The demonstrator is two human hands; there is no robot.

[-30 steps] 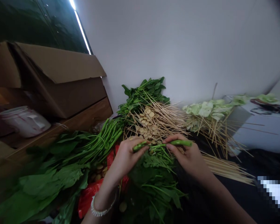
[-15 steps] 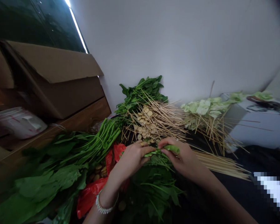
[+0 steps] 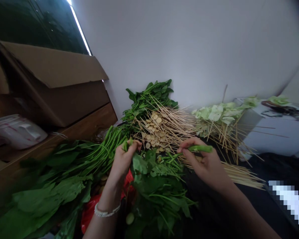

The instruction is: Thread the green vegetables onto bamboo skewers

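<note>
My left hand, with a beaded bracelet at the wrist, is closed around a green leafy stem; a leaf hangs just beneath the fingers. To the right, my right hand pinches a thick green stem between thumb and fingers. The two hands are apart. Below and between them lies a pile of leafy greens. Beyond that pile are skewers threaded with round pale slices. A bundle of long-stemmed greens spreads out at the left, beside my left hand.
Loose bamboo skewers lie at the right, near skewered cabbage leaves. More greens lean against the wall. A red plastic bag sits under my left forearm. At the left stand a cardboard box and a plastic jug.
My hands were close together on one green stem and have moved apart. The left went left with a leafy piece, the right went right and slightly up with the thick stem.
</note>
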